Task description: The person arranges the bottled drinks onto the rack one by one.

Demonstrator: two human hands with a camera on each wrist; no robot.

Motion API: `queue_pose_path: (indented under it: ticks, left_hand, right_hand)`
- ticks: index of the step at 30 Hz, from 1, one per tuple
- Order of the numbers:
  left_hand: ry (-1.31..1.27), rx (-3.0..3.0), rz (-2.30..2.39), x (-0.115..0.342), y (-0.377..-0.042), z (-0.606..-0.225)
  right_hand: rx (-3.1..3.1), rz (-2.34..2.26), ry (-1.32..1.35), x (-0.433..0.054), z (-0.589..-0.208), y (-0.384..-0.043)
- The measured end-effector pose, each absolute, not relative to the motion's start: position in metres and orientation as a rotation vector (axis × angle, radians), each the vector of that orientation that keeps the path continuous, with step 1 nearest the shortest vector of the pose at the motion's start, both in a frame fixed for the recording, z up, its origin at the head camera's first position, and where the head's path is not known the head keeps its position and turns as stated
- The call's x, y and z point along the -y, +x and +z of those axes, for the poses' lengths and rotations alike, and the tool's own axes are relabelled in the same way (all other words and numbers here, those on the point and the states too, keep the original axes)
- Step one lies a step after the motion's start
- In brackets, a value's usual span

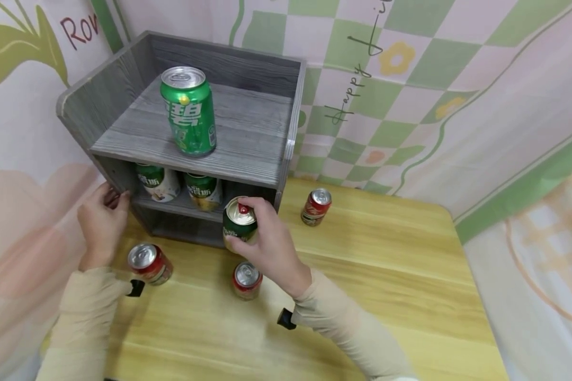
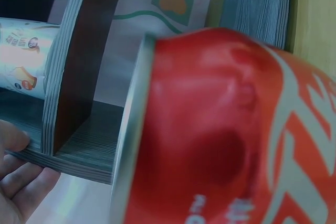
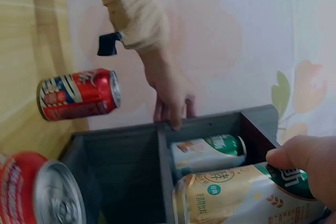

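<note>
My right hand [image 1: 274,248] grips a green-and-gold drink can [image 1: 238,228] by its top, thumb on the near side and a finger over the lid. The can is in front of the grey wooden shelf unit [image 1: 248,164], at its middle compartment. In the right wrist view this can [image 3: 231,198] lies across the compartment's opening. Inside stand a green-and-white can [image 1: 159,184] and a green-and-gold can [image 1: 204,191]. My left hand [image 1: 102,217] holds the front edge of the unit's left side panel between thumb and fingers.
A large green can [image 1: 190,119] stands on the unit's top. Red cans stand on the wooden table [image 1: 386,275]: one at the left [image 1: 150,263], one below my right hand [image 1: 246,280], one right of the unit [image 1: 316,206]. A patterned curtain [image 1: 362,95] hangs behind.
</note>
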State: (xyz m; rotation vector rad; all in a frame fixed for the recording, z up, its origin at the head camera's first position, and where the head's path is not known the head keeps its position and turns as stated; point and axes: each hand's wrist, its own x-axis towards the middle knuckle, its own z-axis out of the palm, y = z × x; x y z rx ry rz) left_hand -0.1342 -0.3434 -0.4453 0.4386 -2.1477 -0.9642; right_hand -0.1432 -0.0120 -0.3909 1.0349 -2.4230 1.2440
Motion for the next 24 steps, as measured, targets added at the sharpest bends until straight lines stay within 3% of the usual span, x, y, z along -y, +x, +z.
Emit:
queue_pose_path:
  ticks: [24]
  left_hand:
    - [0.44,2.163,-0.973,0.344,-0.132,-0.442]
  right_hand:
    - [2.456,1.027,0.857,0.039,-0.389,-0.141]
